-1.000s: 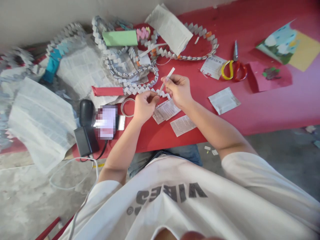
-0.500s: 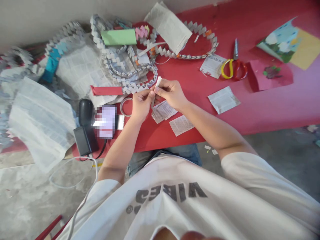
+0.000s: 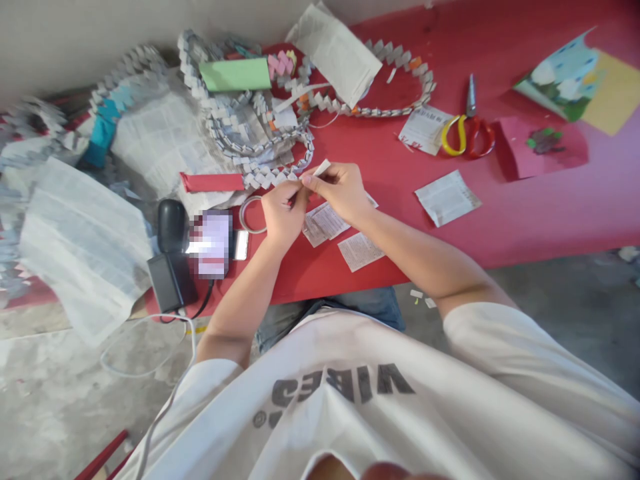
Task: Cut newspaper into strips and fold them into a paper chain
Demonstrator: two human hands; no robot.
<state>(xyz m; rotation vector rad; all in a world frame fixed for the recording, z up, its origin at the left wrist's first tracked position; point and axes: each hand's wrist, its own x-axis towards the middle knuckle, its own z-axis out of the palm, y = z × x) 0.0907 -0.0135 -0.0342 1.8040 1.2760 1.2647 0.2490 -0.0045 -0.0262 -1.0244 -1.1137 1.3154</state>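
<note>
A narrow folded paper strip (image 3: 324,167) is pinched between my two hands above the red table. My right hand (image 3: 344,190) has its thumb and fingers closed on the strip, whose white end sticks out beyond them. My left hand (image 3: 285,210) meets it at the fingertips, its fingers closed round the lower part, which is mostly hidden. Just below the hands lie printed paper pieces (image 3: 323,223) and another paper rectangle (image 3: 359,252). A zigzag folded-paper chain (image 3: 270,177) curves behind my left hand.
Scissors (image 3: 469,127) with yellow and red handles lie to the right, near a paper piece (image 3: 447,199). Left of my hands are a tape roll (image 3: 251,215), a black adapter (image 3: 171,281) and a blurred device (image 3: 213,243). Newspaper sheets (image 3: 85,247) cover the table's left side.
The paper strip has turned from nearly upright to slanting right. My left hand has rolled over, hiding more of it, and my right hand has shifted slightly.
</note>
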